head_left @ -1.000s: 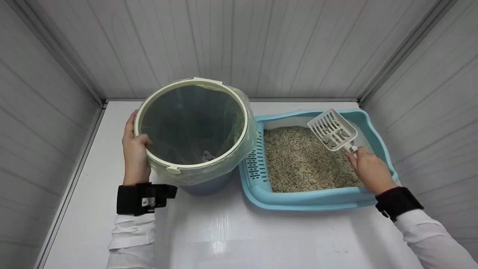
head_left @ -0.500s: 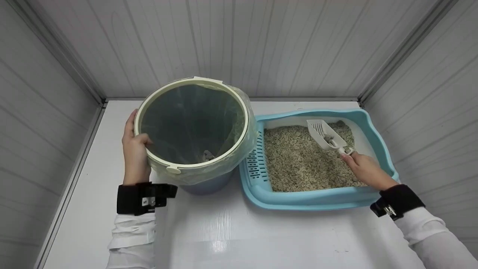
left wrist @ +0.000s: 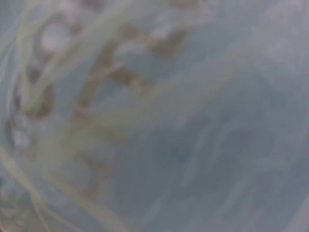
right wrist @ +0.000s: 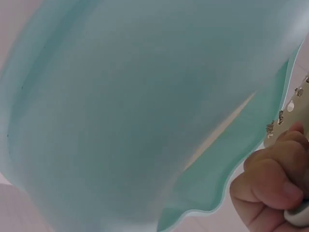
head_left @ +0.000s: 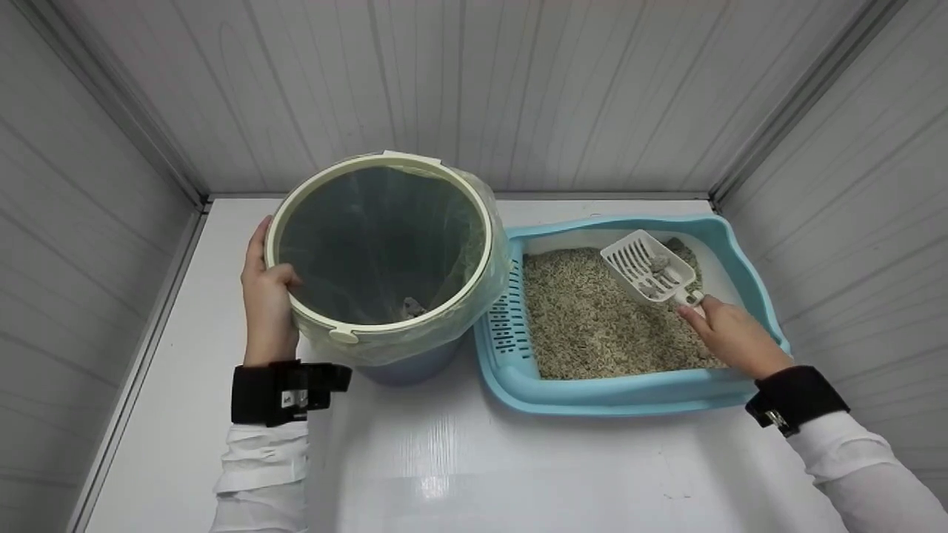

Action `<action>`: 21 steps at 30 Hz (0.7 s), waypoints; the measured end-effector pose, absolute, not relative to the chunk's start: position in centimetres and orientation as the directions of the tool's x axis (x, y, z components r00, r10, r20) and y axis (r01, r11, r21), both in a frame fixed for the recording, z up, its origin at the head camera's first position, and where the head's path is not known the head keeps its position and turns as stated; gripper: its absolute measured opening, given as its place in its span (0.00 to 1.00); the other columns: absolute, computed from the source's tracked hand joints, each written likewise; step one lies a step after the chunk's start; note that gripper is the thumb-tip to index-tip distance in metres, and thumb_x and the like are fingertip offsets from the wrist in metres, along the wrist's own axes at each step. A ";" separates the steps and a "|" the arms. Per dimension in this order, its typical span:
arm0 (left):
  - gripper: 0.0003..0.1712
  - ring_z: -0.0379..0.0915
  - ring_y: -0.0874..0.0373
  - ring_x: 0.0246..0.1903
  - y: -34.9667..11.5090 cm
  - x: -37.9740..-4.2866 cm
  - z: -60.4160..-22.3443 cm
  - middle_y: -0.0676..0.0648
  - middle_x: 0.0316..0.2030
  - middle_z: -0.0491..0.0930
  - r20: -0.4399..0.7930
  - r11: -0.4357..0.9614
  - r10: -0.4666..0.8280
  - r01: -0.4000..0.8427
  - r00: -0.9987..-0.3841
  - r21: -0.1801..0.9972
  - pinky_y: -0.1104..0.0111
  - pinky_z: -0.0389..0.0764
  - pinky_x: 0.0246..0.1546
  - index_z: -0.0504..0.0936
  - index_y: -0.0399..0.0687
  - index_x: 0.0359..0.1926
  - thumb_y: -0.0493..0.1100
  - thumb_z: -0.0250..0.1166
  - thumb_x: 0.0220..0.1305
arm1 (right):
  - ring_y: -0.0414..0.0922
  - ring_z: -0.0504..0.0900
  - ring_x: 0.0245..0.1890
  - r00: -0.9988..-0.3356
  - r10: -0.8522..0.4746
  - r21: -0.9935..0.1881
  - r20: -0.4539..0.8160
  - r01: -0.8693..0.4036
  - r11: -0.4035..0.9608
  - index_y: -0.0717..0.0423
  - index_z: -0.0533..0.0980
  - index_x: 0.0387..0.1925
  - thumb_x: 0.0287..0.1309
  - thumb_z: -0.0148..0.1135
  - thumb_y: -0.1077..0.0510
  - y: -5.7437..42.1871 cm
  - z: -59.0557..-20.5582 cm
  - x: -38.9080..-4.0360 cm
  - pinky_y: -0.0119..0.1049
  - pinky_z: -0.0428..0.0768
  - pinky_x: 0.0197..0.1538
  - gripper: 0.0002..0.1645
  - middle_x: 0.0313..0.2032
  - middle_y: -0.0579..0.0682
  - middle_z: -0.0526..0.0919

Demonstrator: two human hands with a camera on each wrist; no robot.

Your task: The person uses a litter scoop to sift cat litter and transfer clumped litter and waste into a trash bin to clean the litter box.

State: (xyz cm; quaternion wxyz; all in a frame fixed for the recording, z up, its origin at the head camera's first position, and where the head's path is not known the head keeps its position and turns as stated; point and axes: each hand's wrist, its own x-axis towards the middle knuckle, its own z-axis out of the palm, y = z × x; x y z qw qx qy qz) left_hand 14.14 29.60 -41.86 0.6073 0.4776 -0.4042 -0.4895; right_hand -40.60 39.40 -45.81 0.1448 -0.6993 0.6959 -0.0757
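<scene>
In the head view my left hand (head_left: 270, 300) grips the left rim of a trash bin (head_left: 343, 334), thumb over the pale ring. A thin yellowish liner bag (head_left: 474, 307) folds over that rim, and a small greyish scrap (head_left: 412, 308) lies inside. My right hand (head_left: 737, 337) holds a white slotted litter scoop (head_left: 643, 268) by its handle, above the litter. A few clumps (head_left: 658, 264) lie in the scoop. Curled fingers (right wrist: 273, 181) round the handle show at the right of the right wrist view. The left wrist view is filled by blurred, bluish bin wall behind film.
A blue litter box (head_left: 607, 396) with a slotted left ledge stands right of the bin, close against it. Tan litter (head_left: 592, 318) covers most of its floor. Both stand on a white table (head_left: 474, 481) between grey panel walls (head_left: 474, 96).
The scoop dipped and tipped toward the litter, then came level again, slightly lower and left of where it was, with fewer clumps in it. My left hand and the bin stay put.
</scene>
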 end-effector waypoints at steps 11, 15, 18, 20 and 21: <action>0.48 0.42 0.60 0.66 29.6 14.2 -41.9 0.55 0.66 0.50 0.031 0.073 -0.982 0.224 0.185 0.972 0.58 0.49 0.65 0.54 0.59 0.66 0.21 0.36 0.42 | 0.43 0.64 0.13 0.079 -0.997 -0.219 -0.011 -0.973 -0.075 0.60 0.64 0.27 0.63 0.39 0.40 39.2 -43.9 -39.7 0.35 0.62 0.19 0.27 0.14 0.48 0.64; 0.48 0.43 0.60 0.66 29.6 14.2 -41.9 0.55 0.66 0.51 0.035 0.078 -0.983 0.233 0.183 0.969 0.58 0.50 0.64 0.54 0.59 0.66 0.22 0.36 0.42 | 0.43 0.63 0.12 0.093 -0.996 -0.207 0.005 -0.974 -0.092 0.61 0.65 0.28 0.63 0.39 0.41 38.9 -42.8 -39.0 0.35 0.63 0.19 0.26 0.13 0.48 0.64; 0.48 0.43 0.61 0.66 29.6 14.2 -41.9 0.55 0.66 0.51 0.034 0.078 -0.983 0.238 0.182 0.968 0.58 0.49 0.64 0.54 0.59 0.66 0.22 0.36 0.41 | 0.43 0.63 0.12 0.100 -0.995 -0.215 0.001 -0.972 -0.098 0.60 0.65 0.27 0.63 0.38 0.41 38.6 -42.0 -38.4 0.35 0.63 0.19 0.26 0.13 0.48 0.64; 0.48 0.43 0.61 0.66 29.6 14.2 -41.9 0.55 0.66 0.51 0.033 0.077 -0.982 0.237 0.184 0.968 0.58 0.49 0.64 0.54 0.59 0.66 0.22 0.36 0.41 | 0.43 0.63 0.12 0.108 -0.994 -0.227 -0.001 -0.968 -0.105 0.59 0.64 0.26 0.63 0.38 0.40 38.4 -41.4 -38.0 0.35 0.62 0.19 0.26 0.13 0.48 0.64; 0.48 0.43 0.61 0.66 29.6 14.3 -41.9 0.55 0.66 0.51 0.032 0.076 -0.982 0.236 0.183 0.969 0.57 0.49 0.64 0.54 0.59 0.66 0.21 0.36 0.41 | 0.43 0.63 0.12 0.116 -0.993 -0.234 0.000 -0.966 -0.113 0.59 0.65 0.26 0.63 0.38 0.40 38.3 -41.2 -37.8 0.35 0.62 0.19 0.26 0.14 0.48 0.64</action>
